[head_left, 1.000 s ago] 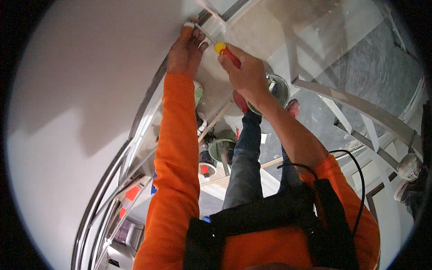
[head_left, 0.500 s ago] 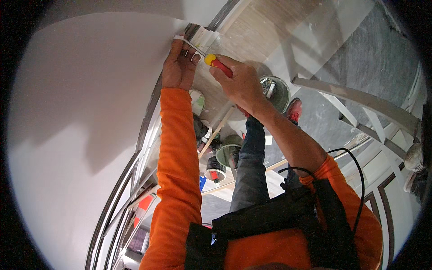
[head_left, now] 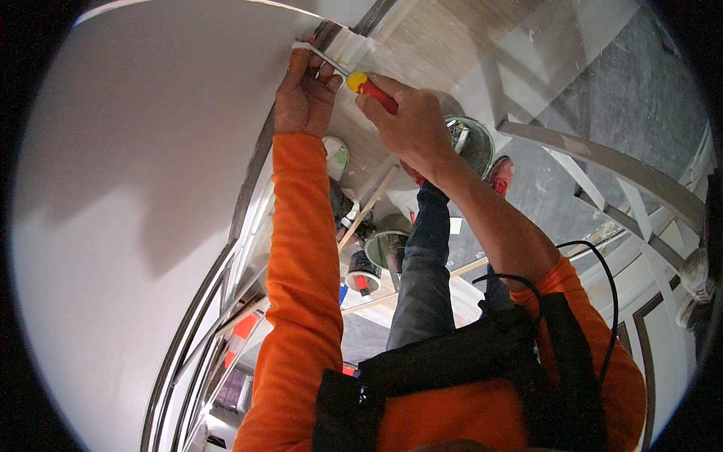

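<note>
My right hand [head_left: 414,124] is closed around the red and yellow handle of a screwdriver [head_left: 376,94]. Its thin metal shaft slants up and left to my left hand [head_left: 303,102]. That hand is raised palm-up at the edge of the pale wall panel [head_left: 173,113], its fingers bent close to the shaft. A small white patch shows at the thumb tip, where the shaft ends; I cannot make out what it is. Whatever the left fingers grip is hidden. Beside them runs a dark strip [head_left: 325,34] along the panel's edge.
Far below stand a large bucket [head_left: 482,147] with things in it, a green bucket [head_left: 385,245], a dark pail [head_left: 363,279] and a white-rimmed container [head_left: 336,160]. A wooden stick [head_left: 370,205] leans among them. On the right, a grey metal frame [head_left: 602,151] crosses the view.
Both hands and the screwdriver sit slightly higher in the picture, and the buckets below appear shifted a little to the right. My hold on the screwdriver is unchanged.
</note>
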`<state>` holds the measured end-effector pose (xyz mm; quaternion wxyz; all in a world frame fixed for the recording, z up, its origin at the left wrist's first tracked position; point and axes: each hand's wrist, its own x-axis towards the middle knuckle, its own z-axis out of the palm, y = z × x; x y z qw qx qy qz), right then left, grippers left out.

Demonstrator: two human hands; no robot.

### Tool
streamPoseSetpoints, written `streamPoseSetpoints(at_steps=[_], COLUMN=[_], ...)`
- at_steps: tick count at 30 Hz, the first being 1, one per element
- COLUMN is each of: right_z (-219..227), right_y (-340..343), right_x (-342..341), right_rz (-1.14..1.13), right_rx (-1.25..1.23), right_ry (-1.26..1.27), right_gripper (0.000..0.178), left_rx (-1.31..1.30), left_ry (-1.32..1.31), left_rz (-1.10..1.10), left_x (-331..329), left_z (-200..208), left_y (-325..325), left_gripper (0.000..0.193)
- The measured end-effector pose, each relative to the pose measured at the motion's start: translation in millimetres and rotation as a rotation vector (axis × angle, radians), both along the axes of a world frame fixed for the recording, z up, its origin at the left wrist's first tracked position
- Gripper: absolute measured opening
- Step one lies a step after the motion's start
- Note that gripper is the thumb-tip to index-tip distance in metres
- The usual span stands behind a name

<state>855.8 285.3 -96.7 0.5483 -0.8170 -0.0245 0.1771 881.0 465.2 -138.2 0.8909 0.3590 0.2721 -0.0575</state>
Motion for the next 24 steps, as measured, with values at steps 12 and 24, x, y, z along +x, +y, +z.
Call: streamPoseSetpoints(at_steps=[12,24], right_z=[-3.3,0.9], right_y=[1.0,-17.9], right_x=[-1.7,33.4], right_rz=[0.060,0.158], right_rx=[-0.256,0.283], right_ry=[-0.261,0.488], right_gripper=[0.034,0.042], left_rx=[-0.138,0.100], left_ry=[0.009,-0.012], left_rz=[-0.020,-0.094], left_x=[-43.9,-33.9], left_z=[-0.6,-1.3], left_y=[-27.7,-29.7], left_gripper=[0.039,0.044])
